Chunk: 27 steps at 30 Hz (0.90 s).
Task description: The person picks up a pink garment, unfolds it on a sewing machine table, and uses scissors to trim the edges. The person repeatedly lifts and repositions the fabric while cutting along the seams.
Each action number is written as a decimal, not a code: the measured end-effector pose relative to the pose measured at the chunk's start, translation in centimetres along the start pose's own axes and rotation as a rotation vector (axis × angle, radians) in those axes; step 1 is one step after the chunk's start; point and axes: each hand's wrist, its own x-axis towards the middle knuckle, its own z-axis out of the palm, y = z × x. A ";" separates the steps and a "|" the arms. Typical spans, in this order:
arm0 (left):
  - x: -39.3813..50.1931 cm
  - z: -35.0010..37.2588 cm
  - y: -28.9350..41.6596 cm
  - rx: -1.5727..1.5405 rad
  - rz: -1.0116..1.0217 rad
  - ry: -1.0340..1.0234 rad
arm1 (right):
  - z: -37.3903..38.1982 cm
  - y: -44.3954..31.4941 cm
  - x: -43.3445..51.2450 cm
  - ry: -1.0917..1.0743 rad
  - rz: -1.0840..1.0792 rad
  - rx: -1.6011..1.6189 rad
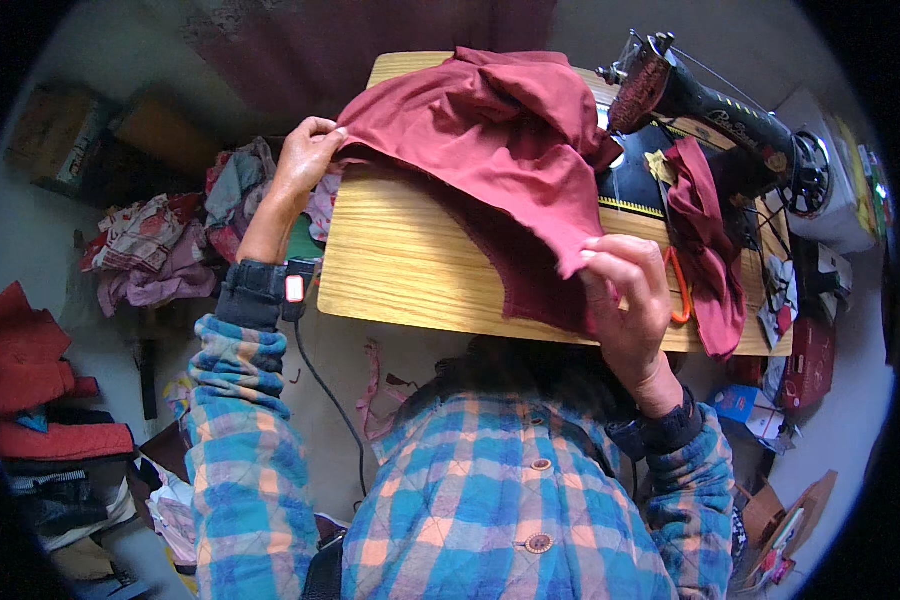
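A piece of dark red cloth (487,142) is stretched between my two hands above the wooden sewing table (405,247). My left hand (307,157) pinches its left corner beyond the table's left edge. Near the front edge, my right hand (634,289) grips the cloth's right end between thumb and fingers, and a lower fold hangs beneath it. The far right part of the cloth lies against the needle end of a black sewing machine (720,112), where the needle itself is hidden.
Right of my right hand lie orange-handled scissors (679,289), partly under a second dark red cloth strip (709,255). A yellow scale edges the machine bed (634,180). Piled fabrics (157,240) are at left, with red folded cloth (64,439) lower down. A red case (808,364) stands at right.
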 end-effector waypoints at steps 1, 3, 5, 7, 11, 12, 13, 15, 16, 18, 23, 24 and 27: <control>-0.1 0.0 -0.1 0.040 0.003 -0.008 | -0.1 0.1 -0.1 -0.046 -0.064 -0.054; -0.4 0.1 -0.3 0.165 0.095 -0.022 | 0.1 0.3 -0.5 -0.291 -0.125 -0.114; -0.6 0.0 -0.6 0.237 0.148 -0.026 | 0.8 0.3 -1.2 -0.388 -0.137 -0.113; -0.7 0.0 -1.0 0.266 0.167 -0.007 | 1.0 0.5 -1.8 -0.395 -0.106 -0.138; -0.4 -0.3 -1.4 0.104 0.041 -0.061 | 0.7 0.4 -1.8 -0.396 -0.074 -0.092; -0.3 -0.3 -1.5 0.095 0.019 -0.068 | 0.6 0.2 -1.6 -0.415 -0.067 -0.088; -0.3 -0.4 -1.6 0.084 -0.010 -0.066 | 0.6 0.1 -1.4 -0.400 -0.078 -0.079; -0.2 -0.6 -1.7 0.076 0.001 -0.091 | 1.0 -0.3 -1.0 -0.435 -0.077 -0.081; -0.1 -0.6 -1.8 0.076 0.012 -0.101 | 1.4 -0.4 -0.8 -0.384 -0.051 -0.046; -0.1 -0.7 -1.7 0.051 -0.003 -0.112 | 2.4 -0.4 -0.6 -0.310 0.004 0.007; -0.2 -0.7 -1.5 0.088 -0.011 -0.118 | 3.4 0.5 -0.3 -0.358 0.068 -0.089; -0.2 -0.7 -1.5 0.077 -0.011 -0.121 | 3.5 0.7 -0.2 -0.387 0.066 -0.100; -0.2 -0.9 -1.5 0.021 -0.009 -0.130 | 4.0 1.0 0.1 -0.279 0.114 -0.028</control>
